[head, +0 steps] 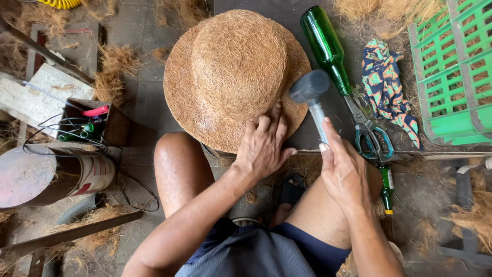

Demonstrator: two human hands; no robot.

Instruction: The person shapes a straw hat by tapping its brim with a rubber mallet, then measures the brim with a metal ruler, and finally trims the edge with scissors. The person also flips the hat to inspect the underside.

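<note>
Under the flat left hand [264,146] sits the coir hat's [233,77] brim; right hand [343,172] grips the rubber mallet [311,90] — strike clear of fingers, short taps.

Right hand [344,172] hides the mallet's [311,92] lower handle; the green crate [456,72] is cut off at right.

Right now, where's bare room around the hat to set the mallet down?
Bare floor lies left of the fibre hat, between it and the tool box. Right of the mallet it is crowded: green bottle, scissors, patterned cloth, green crate.
</note>
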